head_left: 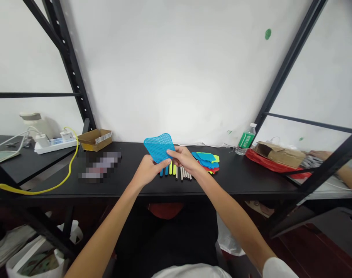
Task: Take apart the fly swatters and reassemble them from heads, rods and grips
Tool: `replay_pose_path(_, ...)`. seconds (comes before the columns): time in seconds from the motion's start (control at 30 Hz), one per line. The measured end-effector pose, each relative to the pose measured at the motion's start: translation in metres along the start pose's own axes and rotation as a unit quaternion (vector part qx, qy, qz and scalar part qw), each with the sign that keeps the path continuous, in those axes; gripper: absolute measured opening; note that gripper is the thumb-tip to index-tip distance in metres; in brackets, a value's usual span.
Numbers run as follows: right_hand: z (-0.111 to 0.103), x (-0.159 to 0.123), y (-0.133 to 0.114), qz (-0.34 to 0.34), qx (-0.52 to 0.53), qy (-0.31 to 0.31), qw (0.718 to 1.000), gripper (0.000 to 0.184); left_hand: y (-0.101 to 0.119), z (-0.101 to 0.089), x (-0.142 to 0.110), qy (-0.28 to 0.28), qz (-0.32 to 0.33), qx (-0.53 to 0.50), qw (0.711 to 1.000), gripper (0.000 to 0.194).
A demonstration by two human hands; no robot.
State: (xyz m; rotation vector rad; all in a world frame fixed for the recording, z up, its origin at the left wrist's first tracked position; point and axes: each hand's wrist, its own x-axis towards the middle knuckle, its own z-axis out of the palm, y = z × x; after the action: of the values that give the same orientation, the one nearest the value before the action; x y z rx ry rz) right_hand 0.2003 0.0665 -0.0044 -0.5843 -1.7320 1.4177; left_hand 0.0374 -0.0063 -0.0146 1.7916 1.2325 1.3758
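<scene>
Pinching the blue mesh (158, 144) along its five-o'clock edge, left hand (147, 169) and right hand (185, 157) both grasp it. From their grip, it spreads toward eleven o'clock.

Bright white wall (176, 85), dim under desk (236, 175), stretched edges, pixelated patch (100, 168) at left

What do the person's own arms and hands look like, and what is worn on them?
The left hand and right hand are ungloved, with no watch or bracelet visible. The left forearm and right forearm are bare; a white sleeve shows only on the right.
</scene>
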Motion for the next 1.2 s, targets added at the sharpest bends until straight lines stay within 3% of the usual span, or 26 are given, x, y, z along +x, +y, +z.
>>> replay_pose_path(0.07,-0.013,-0.009,0.005,0.002,-0.008,0.028,1.0,0.043,-0.001,0.001,-0.001,-0.042,-0.004,0.04,0.998,0.042)
replay_pose_path(0.13,-0.041,-0.019,0.013,0.004,-0.044,0.105,0.993,0.047,-0.004,-0.001,0.0,-0.047,-0.008,0.099,0.994,0.04)
replay_pose_path(0.23,-0.1,-0.04,0.029,0.011,-0.082,0.275,0.958,0.063,-0.017,-0.008,0.002,-0.002,-0.016,0.216,0.976,0.037)
replay_pose_path(0.3,-0.141,-0.057,0.038,0.019,-0.106,0.356,0.928,0.073,-0.032,-0.014,0.004,0.039,-0.027,0.294,0.955,0.037)
replay_pose_path(0.4,-0.186,-0.079,0.051,0.044,-0.148,0.424,0.893,0.081,-0.061,-0.021,0.004,0.096,-0.026,0.391,0.915,0.045)
replay_pose_path(0.47,-0.201,-0.087,0.058,0.05,-0.165,0.445,0.879,0.078,-0.08,-0.025,0.004,0.105,-0.034,0.44,0.891,0.051)
replay_pose_path(0.57,-0.208,-0.089,0.068,0.065,-0.186,0.439,0.877,0.059,-0.1,-0.027,0.005,0.089,-0.047,0.468,0.878,0.057)
replay_pose_path(0.7,-0.21,-0.085,0.077,0.084,-0.204,0.414,0.883,0.048,-0.105,-0.025,0.007,0.044,-0.034,0.471,0.881,0.059)
replay_pose_path(0.83,-0.217,-0.085,0.08,0.123,-0.322,0.387,0.855,0.047,-0.103,-0.022,0.004,0.011,-0.038,0.476,0.879,0.056)
replay_pose_path(0.97,-0.219,-0.086,0.08,0.155,-0.418,0.351,0.824,0.048,-0.1,-0.023,0.004,0.021,-0.023,0.463,0.886,0.05)
replay_pose_path(1.07,-0.217,-0.085,0.08,0.162,-0.451,0.339,0.81,0.049,-0.079,-0.022,0.009,0.052,-0.009,0.416,0.908,0.042)
replay_pose_path(1.13,-0.216,-0.084,0.081,0.16,-0.465,0.334,0.804,0.049,-0.048,-0.019,0.009,0.058,0.004,0.359,0.932,0.037)
replay_pose_path(1.2,-0.215,-0.083,0.081,0.158,-0.472,0.334,0.8,0.048,-0.007,-0.015,-0.002,0.01,0.039,0.26,0.965,0.04)
